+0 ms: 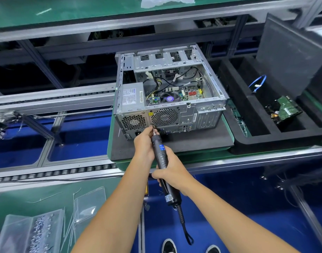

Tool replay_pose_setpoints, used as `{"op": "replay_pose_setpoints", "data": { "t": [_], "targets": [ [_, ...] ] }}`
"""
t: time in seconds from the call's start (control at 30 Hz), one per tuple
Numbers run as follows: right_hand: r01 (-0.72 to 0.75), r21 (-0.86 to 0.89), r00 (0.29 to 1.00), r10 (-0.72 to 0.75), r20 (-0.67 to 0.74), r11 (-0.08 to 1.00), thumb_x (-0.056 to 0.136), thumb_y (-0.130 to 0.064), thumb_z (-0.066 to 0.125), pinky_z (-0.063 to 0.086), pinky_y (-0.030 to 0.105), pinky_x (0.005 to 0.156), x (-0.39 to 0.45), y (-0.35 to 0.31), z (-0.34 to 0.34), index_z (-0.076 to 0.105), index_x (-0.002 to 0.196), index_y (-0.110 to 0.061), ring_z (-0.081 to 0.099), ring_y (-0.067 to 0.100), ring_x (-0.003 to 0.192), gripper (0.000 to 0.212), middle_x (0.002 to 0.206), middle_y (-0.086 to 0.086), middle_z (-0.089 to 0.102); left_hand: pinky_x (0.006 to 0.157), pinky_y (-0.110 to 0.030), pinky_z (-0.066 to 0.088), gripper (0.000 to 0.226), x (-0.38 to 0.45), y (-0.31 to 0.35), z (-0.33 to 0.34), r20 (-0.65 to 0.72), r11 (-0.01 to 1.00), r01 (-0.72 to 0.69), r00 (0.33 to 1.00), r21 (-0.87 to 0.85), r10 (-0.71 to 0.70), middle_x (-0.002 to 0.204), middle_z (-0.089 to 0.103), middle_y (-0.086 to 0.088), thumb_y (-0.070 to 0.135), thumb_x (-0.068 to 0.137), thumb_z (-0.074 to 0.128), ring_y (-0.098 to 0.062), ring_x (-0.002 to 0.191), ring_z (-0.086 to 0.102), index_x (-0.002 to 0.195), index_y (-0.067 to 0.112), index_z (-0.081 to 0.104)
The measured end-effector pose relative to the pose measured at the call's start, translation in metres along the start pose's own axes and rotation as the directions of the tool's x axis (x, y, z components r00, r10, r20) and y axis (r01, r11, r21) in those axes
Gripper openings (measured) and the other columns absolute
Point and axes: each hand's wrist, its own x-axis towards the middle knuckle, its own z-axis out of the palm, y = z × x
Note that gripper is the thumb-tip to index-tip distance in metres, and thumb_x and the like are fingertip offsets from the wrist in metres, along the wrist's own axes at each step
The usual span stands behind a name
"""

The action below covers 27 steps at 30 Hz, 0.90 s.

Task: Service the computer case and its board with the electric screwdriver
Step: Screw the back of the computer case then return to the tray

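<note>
A single wide-angle view comes from the person's head, looking forward and steeply down. It sits close above both forearms, which reach up from the bottom edge toward the middle of the frame. The open computer case (170,92) lies just beyond, near the centre, seen from above and behind its rear panel. The person's shoes (168,246) show at the bottom edge. Straight rails bend near the borders.

Open grey case (174,114), screwdriver (161,154) at rear
</note>
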Motion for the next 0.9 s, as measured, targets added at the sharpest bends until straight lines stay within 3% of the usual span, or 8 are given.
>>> {"op": "replay_pose_setpoints", "data": {
  "t": [0.43,0.9],
  "targets": [
    [0.004,0.035,1.000,-0.004,-0.004,0.999,0.068,-0.002,0.071,0.053,0.028,0.062,-0.0012,0.0013,-0.0016,0.038,0.133,-0.032,0.060,0.020,0.073,0.079,0.096,0.010,0.057,0.052,-0.021,0.049,0.007,-0.0001,-0.0019,0.0003,0.012,0.998,0.023,1.000,0.054,-0.024,0.069,0.060,-0.003,0.012,0.091,0.060,-0.012,0.056,0.056,0.085,0.008,0.062],
    [0.003,0.053,1.000,-0.003,0.008,0.999,0.070,-0.001,0.071,0.052,0.025,0.059,-0.0007,0.0001,-0.0015,0.037,0.127,-0.037,0.060,0.015,0.067,0.076,0.092,0.007,0.057,0.053,-0.024,0.045,0.010,0.0033,-0.0027,0.0001,-0.007,0.998,0.009,1.000,0.057,-0.008,0.067,0.057,-0.004,0.011,0.090,0.059,-0.013,0.056,0.051,0.080,0.009,0.061]
  ]
}}
